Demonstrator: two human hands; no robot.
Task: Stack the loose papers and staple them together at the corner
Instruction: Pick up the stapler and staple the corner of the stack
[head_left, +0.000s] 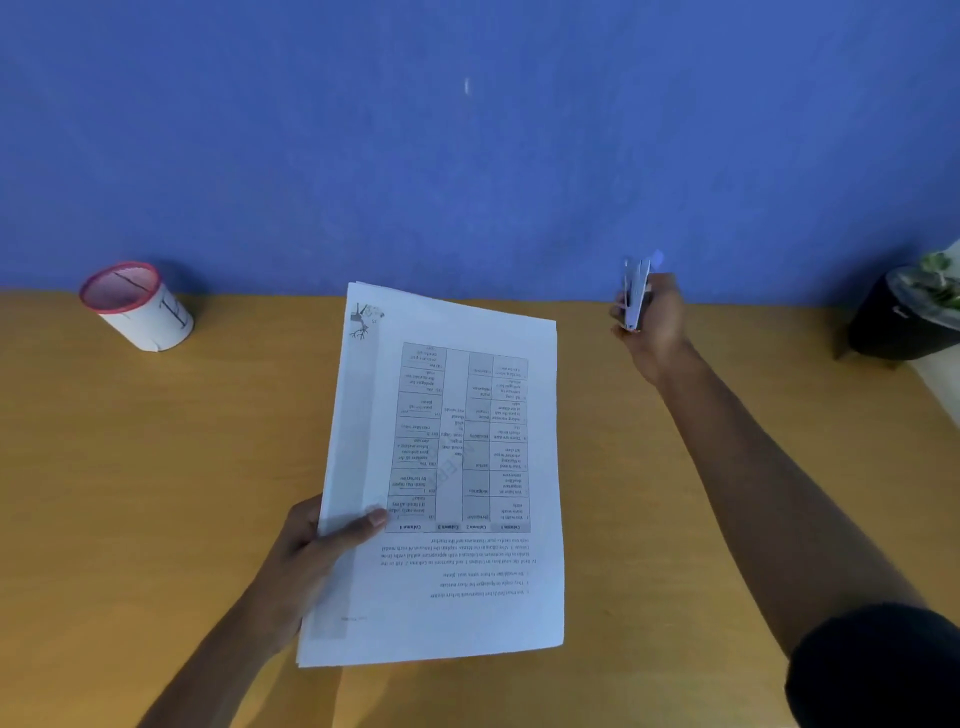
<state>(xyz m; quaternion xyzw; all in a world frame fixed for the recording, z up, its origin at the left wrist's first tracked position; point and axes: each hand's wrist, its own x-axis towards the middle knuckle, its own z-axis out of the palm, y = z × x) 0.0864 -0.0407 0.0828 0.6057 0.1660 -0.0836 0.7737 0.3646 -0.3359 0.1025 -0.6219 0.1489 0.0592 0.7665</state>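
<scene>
A stack of printed white papers (467, 587) with a table of text, seen upside down, is held above the wooden table (182, 467). My left hand (306, 556) grips the stack at its left edge, thumb on top. My right hand (657, 325) is raised to the right of the stack's far corner, apart from it, closed around a small silver stapler (636, 293) that points upward.
A white cup with a red rim (137, 306) stands at the back left of the table. A dark pot with a plant (906, 317) sits at the back right. A blue wall (467, 156) runs behind the table.
</scene>
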